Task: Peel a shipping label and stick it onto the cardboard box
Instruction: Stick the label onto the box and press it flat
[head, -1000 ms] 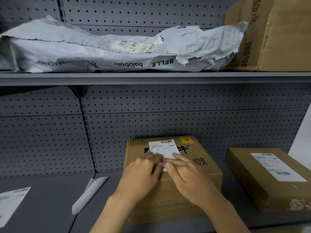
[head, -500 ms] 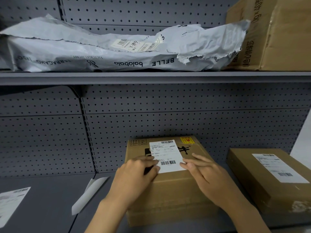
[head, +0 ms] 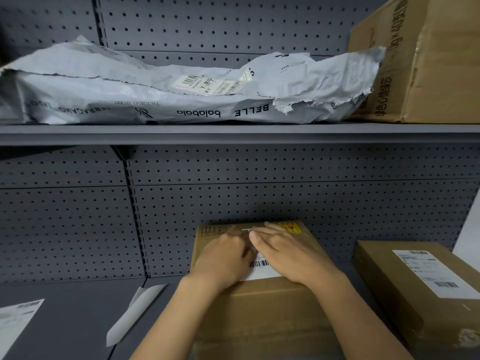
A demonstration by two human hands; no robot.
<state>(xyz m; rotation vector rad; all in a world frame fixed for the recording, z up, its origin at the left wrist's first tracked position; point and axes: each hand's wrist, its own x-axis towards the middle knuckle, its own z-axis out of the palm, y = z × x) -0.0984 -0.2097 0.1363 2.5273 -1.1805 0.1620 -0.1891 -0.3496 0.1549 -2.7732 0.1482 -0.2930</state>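
Most of the shipping label (head: 262,268) lies on top of the cardboard box (head: 259,307) under the flat, open left hand (head: 223,258) and right hand (head: 288,253), grasping nothing, and I think they should press outward to remove bubbles.

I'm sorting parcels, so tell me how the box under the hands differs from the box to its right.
Both hands, left hand and right hand, press flat on the middle cardboard box; the right-hand box is untouched. The middle box's shipping label is mostly covered; the other's label shows whole. Only the middle box has a yellow sticker. Both are brown cardboard on the lower shelf.
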